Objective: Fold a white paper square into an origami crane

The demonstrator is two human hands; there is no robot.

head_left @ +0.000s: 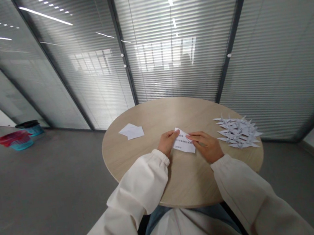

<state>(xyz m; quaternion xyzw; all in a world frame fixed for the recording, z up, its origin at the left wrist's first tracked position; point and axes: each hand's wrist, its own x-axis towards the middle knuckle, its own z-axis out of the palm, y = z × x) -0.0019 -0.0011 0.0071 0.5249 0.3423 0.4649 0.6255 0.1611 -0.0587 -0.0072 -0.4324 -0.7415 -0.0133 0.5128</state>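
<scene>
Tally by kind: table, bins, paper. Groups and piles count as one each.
Round table: 1
Red-lined bin and black-lined bin: 2
Printed paper in left hand and right hand: 1
Flat paper group: 1 (sheets uncountable)
Folded paper pile: 1 (pieces uncountable)
Total: 6

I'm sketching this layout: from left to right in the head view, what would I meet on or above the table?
Loose paper → left hand → held paper → right hand → folded paper pieces.
</scene>
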